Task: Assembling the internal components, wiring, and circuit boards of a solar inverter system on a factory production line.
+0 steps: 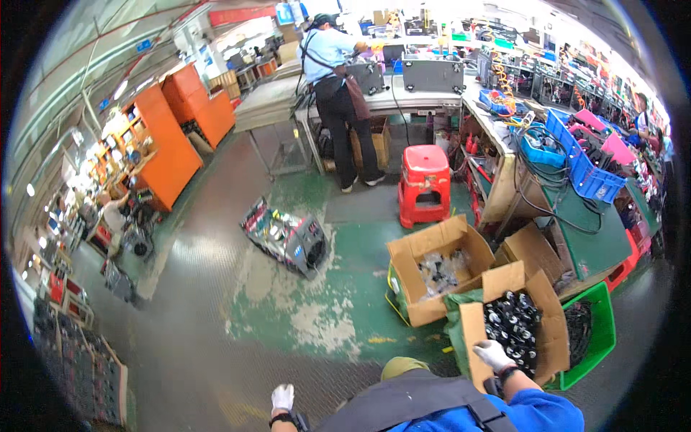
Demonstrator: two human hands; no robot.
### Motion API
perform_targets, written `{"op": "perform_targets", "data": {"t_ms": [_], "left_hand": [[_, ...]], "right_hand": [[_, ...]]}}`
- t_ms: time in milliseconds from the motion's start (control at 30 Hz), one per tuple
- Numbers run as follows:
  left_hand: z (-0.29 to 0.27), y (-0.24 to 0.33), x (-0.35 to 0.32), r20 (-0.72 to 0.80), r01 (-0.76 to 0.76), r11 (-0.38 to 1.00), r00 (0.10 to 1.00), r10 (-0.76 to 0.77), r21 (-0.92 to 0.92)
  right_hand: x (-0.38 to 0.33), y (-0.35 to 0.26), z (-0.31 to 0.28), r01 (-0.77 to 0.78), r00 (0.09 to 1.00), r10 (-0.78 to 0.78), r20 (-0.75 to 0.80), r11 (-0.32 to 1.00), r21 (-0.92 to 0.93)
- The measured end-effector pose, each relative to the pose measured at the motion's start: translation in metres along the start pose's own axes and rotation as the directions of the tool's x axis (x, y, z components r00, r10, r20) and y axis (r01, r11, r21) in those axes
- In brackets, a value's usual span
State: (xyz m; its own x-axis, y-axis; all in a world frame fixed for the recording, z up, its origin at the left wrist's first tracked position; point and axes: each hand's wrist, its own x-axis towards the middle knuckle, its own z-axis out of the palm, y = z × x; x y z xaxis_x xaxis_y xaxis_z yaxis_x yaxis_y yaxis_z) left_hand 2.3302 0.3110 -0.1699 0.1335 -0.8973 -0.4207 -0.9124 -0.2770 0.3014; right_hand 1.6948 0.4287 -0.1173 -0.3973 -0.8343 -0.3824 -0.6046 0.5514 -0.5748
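My left hand, in a white glove with a dark strap at the wrist, hangs over the floor at the lower edge. Its fingers look loosely curled, and nothing shows in them. My right hand, gloved too, is at the near left edge of an open cardboard box. Its fingers point left and look slightly apart; whether they touch the flap I cannot tell. Many small black parts with pale round spots fill that box. Beyond it stands another open cardboard box with clear plastic pieces inside.
A green crate adjoins the boxes on the right. Ahead are a red stool and a grey equipment case on the floor. A co-worker stands at the far bench. Blue bins and cables crowd the right bench.
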Motion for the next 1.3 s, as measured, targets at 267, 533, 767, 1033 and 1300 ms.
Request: {"op": "perform_targets", "data": {"t_ms": [267, 533, 767, 1033, 1300], "left_hand": [[-0.156, 0.181, 0.274, -0.104, -0.208, 0.969, 0.975, 0.195, -0.131], [-0.144, 0.110, 0.500, 0.310, 0.042, 0.994, 0.951, -0.010, -0.097], [-0.224, 0.224, 0.695, 0.372, 0.217, 0.936, 0.922, -0.104, -0.276], [-0.344, 0.610, 0.927, 0.093, -0.588, 0.806, 0.801, 0.591, -0.066], [-0.410, 0.900, 0.960, 0.181, -0.644, 0.706, 0.688, 0.703, -0.293]], "right_hand": [[0.199, -0.075, 0.013, -0.071, 0.938, 0.120, -0.326, 0.985, 0.159], [0.474, -0.435, -0.055, 0.382, 0.922, -0.388, -0.003, 0.907, 0.180], [0.624, -0.504, -0.114, 0.199, 0.975, -0.172, -0.143, 0.960, 0.198], [0.737, -0.468, -0.191, 0.040, 0.897, 0.104, -0.429, 0.949, 0.313], [0.940, -0.493, -0.266, 0.098, 0.916, 0.169, -0.364, 0.787, 0.610]]}}
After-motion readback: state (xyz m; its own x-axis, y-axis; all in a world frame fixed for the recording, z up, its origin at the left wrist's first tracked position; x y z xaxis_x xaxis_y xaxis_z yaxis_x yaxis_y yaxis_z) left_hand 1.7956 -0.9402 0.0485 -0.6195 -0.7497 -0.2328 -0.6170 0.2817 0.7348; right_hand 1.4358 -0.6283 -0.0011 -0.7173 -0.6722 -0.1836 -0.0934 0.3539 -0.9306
